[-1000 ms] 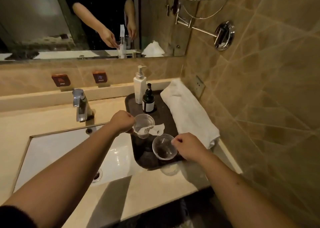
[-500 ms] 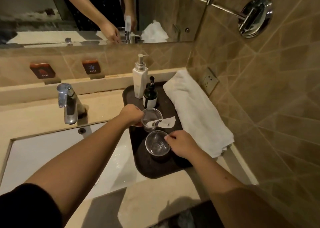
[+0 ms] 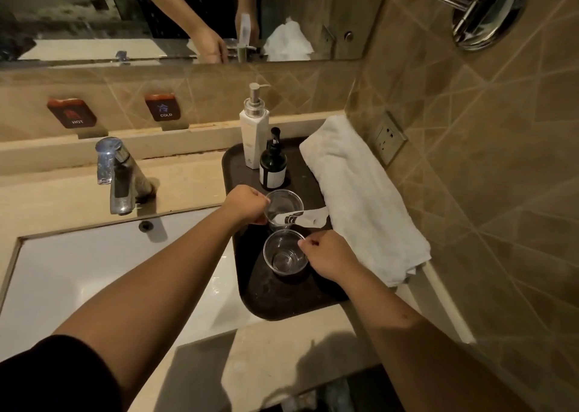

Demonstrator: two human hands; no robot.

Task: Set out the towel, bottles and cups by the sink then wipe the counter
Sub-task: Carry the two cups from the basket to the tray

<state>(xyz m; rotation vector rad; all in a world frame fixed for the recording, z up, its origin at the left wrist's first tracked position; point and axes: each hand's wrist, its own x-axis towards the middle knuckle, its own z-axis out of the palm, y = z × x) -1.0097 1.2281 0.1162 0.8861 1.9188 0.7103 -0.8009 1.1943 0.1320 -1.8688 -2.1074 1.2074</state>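
Left hand [image 3: 247, 203]: fingers curled, pinching rim of far clear plastic cup [image 3: 283, 206] holding a small white tube [image 3: 302, 218].
Right hand [image 3: 327, 258]: pinching rim of near clear plastic cup [image 3: 283, 253].
Cups: upright on dark rectangular tray [image 3: 282, 302], right of white sink [image 3: 94, 270].
Bottles: tall white pump bottle [image 3: 254, 140], dark pump bottle [image 3: 273, 167], tray's rear.
Towel: folded white towel [image 3: 363, 198], tray's right edge.

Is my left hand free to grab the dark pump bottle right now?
Probably not yet: the left hand grips the far cup. The dark pump bottle stands just behind it, unblocked.
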